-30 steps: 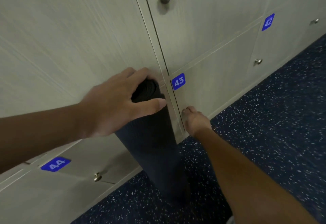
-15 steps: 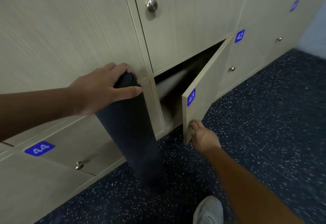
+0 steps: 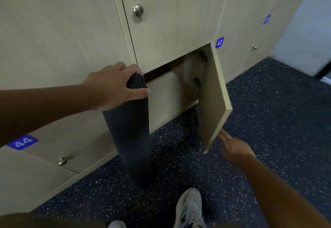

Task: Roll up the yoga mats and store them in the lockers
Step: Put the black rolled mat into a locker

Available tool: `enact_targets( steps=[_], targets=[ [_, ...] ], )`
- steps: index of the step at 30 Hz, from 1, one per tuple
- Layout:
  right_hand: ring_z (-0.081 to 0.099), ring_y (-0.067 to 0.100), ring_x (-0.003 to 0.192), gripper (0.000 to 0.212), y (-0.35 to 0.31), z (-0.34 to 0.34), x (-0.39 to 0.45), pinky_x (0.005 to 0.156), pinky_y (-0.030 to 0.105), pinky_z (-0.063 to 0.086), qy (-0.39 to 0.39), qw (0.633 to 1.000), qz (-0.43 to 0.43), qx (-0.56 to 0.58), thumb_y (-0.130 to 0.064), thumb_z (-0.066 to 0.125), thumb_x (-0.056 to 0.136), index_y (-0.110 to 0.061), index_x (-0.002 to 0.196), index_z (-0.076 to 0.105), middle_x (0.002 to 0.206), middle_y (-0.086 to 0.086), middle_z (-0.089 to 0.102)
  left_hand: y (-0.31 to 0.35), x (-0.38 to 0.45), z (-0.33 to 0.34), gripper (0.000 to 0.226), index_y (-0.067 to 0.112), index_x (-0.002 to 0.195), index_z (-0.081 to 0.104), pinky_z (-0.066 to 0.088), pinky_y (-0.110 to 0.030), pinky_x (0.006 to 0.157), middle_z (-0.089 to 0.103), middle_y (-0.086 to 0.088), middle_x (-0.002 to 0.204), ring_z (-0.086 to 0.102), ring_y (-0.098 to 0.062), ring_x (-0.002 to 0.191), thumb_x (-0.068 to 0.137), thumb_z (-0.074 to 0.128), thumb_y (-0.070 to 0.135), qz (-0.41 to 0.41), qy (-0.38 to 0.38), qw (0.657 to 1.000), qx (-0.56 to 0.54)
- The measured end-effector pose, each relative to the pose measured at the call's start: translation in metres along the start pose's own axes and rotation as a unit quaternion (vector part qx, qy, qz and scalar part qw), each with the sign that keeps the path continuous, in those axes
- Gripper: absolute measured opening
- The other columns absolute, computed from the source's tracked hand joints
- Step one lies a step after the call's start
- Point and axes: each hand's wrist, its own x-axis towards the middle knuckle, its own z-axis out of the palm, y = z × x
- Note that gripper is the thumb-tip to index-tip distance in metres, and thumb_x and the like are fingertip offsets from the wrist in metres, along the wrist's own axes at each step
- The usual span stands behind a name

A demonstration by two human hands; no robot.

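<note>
Yoga mat (image 3: 129, 134), dark, rolled, stands upright on the speckled floor (image 3: 268, 120) against the lockers, just left of the open locker (image 3: 172, 95). My left hand (image 3: 114, 86) wraps its top end, fingers and thumb curled round it. Locker door (image 3: 213, 102) swung out to the right. My right hand (image 3: 232, 145) near the door's lower edge, fingers straight and apart, holding nothing. White shoe (image 3: 189, 208) near bottom.
</note>
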Motion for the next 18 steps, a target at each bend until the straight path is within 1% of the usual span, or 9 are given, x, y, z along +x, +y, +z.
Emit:
enact_targets(
  steps=[3,6,8,10,12,15,18],
  targets=[
    [0.026,0.029,0.152,0.085,0.025,-0.001,-0.014,0.112,0.048,0.045,-0.028,0.998,0.063,0.007,-0.038,0.052,0.103,-0.037,0.161,-0.010,0.165,-0.019,-0.024,0.017,0.004,0.001,0.057,0.048,0.122,0.046,0.041,-0.042,0.087,0.049,0.006,0.123,0.049,-0.021,0.115,0.080,0.044,0.087,0.015,0.011,1.000,0.005],
    [0.016,0.030,0.155,0.090,0.045,-0.001,-0.033,0.113,0.051,0.043,-0.057,0.989,0.133,0.016,-0.052,0.054,0.101,-0.032,0.162,-0.009,0.167,-0.014,-0.024,0.034,0.007,0.003,0.056,0.045,0.121,0.047,0.041,-0.041,0.086,0.047,0.006,0.117,0.047,-0.020,0.109,0.081,0.045,0.085,0.040,0.015,0.999,0.015],
    [0.014,0.031,0.155,0.090,0.054,0.001,-0.048,0.115,0.054,0.040,-0.073,0.985,0.157,0.025,-0.056,0.051,0.101,-0.028,0.163,-0.007,0.169,-0.009,-0.020,0.044,0.009,0.005,0.057,0.045,0.121,0.047,0.042,-0.041,0.086,0.046,0.005,0.115,0.048,-0.020,0.108,0.081,0.043,0.085,0.055,0.012,0.998,0.022],
    [0.014,0.031,0.156,0.090,0.056,0.000,-0.059,0.117,0.055,0.037,-0.067,0.983,0.164,0.045,-0.057,0.051,0.100,-0.027,0.163,-0.005,0.170,-0.008,-0.014,0.051,0.010,0.007,0.059,0.045,0.121,0.047,0.045,-0.043,0.088,0.047,0.005,0.117,0.049,-0.022,0.109,0.081,0.042,0.087,0.058,0.013,0.998,0.026],
    [0.016,0.031,0.155,0.090,0.049,-0.009,-0.066,0.117,0.055,0.037,-0.061,0.983,0.164,0.058,-0.056,0.053,0.100,-0.027,0.163,-0.004,0.170,-0.009,-0.012,0.056,0.010,0.009,0.061,0.044,0.121,0.047,0.046,-0.043,0.090,0.049,0.004,0.118,0.050,-0.023,0.109,0.080,0.041,0.088,0.056,0.015,0.998,0.028],
    [0.019,0.031,0.155,0.088,0.029,-0.028,-0.071,0.117,0.054,0.037,-0.040,0.986,0.140,0.080,-0.053,0.055,0.100,-0.031,0.163,-0.003,0.171,-0.009,-0.007,0.061,0.003,0.011,0.063,0.044,0.118,0.047,0.048,-0.044,0.090,0.050,0.003,0.119,0.050,-0.023,0.108,0.078,0.039,0.091,0.058,0.020,0.998,0.024],
    [0.032,0.031,0.149,0.082,0.004,-0.050,-0.070,0.112,0.052,0.042,-0.005,0.989,0.102,0.106,-0.052,0.054,0.100,-0.034,0.163,0.003,0.171,-0.003,0.007,0.058,-0.008,0.010,0.075,0.044,0.118,0.046,0.047,-0.042,0.088,0.049,0.003,0.120,0.049,-0.022,0.106,0.067,0.031,0.097,0.051,0.020,0.998,0.021]
  ],
)
